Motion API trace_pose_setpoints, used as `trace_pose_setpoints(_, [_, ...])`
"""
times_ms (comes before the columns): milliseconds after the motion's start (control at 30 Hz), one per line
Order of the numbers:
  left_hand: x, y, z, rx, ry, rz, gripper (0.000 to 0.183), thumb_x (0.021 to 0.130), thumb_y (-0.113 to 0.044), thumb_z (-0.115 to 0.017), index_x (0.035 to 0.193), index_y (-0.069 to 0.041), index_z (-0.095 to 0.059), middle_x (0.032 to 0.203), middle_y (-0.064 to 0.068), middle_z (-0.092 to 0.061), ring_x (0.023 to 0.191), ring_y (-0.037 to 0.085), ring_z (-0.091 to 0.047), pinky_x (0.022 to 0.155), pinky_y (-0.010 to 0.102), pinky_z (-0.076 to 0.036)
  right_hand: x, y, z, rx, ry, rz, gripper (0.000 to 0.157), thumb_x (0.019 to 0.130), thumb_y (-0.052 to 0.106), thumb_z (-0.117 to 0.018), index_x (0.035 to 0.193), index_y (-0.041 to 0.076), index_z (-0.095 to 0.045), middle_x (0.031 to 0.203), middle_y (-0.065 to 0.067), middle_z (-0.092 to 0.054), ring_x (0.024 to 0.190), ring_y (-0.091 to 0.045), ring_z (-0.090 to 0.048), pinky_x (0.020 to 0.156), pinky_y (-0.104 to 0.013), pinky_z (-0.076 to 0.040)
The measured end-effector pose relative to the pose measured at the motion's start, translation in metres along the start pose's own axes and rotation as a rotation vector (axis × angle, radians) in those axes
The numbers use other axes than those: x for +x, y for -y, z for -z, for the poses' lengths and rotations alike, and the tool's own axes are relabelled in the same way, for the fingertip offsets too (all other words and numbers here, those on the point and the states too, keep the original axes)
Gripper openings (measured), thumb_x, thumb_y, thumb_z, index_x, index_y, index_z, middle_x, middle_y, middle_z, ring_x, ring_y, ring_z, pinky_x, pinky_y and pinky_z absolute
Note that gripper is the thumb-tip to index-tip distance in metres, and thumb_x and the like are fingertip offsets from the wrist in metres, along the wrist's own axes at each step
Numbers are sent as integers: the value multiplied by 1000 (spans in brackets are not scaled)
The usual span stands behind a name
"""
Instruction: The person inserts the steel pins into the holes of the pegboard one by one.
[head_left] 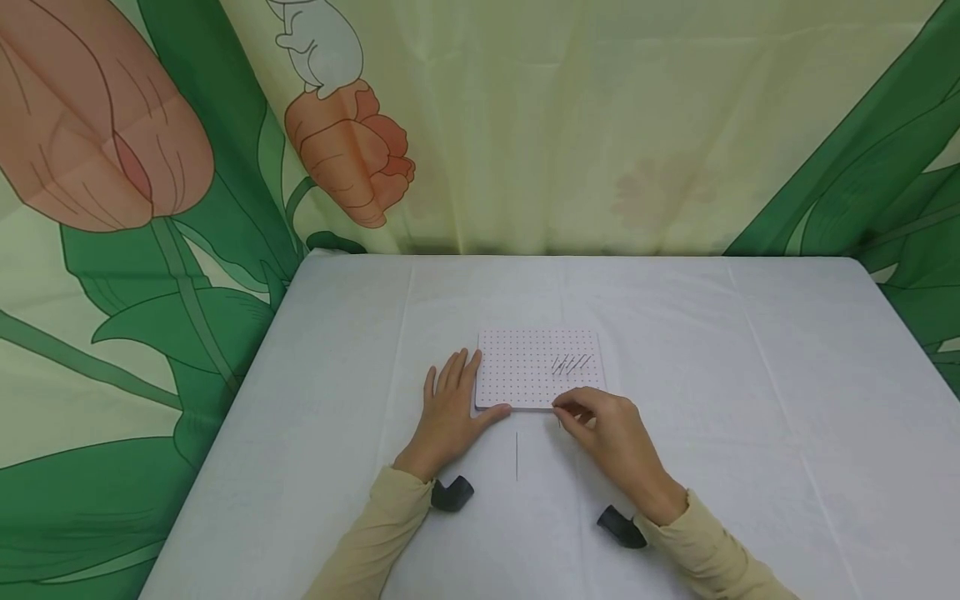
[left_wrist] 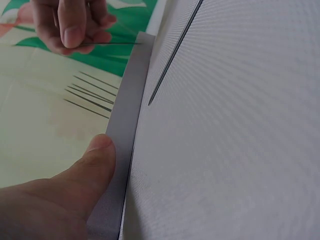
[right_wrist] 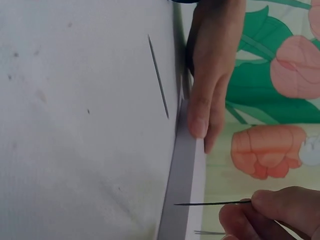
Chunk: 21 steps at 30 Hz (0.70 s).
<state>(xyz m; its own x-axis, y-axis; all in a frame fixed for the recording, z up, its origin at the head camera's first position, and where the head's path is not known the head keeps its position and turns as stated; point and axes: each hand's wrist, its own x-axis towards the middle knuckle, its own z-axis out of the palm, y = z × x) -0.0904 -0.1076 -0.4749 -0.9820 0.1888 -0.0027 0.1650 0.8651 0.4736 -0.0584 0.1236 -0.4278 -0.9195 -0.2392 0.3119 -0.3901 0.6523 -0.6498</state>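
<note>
A white board (head_left: 517,367) with a grid of small holes lies on the table. Several thin dark needles (head_left: 572,364) stand up from its right part, leaning in the head view. My left hand (head_left: 450,412) rests against the board's left side, fingers extended and thumb at the near edge. Between thumb and fingertips my right hand (head_left: 611,429) pinches a needle (right_wrist: 212,203), close to the board's near right edge. That needle's free end points down. Another needle (head_left: 517,457) lies on the cloth in front of the board, between the two hands.
White cloth (head_left: 675,333) covers the table. Each wrist carries a black camera mount, one at the left (head_left: 452,494) and one at the right (head_left: 622,527). Behind the table's far edge hangs a curtain (head_left: 525,125) printed with tulips and a rabbit.
</note>
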Motion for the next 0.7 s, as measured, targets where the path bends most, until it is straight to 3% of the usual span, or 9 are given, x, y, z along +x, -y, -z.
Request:
trace_pose_setpoints(567, [0,-1,1,-4,0,-3,96,87,-61,-64,158,-11,-23,164,13,-22,153,29,-15,121,58,-3,11,-14,18,11,-150,2,14,81,-3,-76,90,7,-75,85,-1,-76,74,-13,-72,67,-34,-59])
trace_pose_setpoints(700, [-1,-1,1,-5,4,2,96,87,-61,-64,158,-11,-23,164,13,-21,153,29,-15,121,58,-2,13,-16,20,3,-173,-4,12,82,-2,-76,90,8,-75,85,-3,-76,74,-14,-72,67,-29,-58])
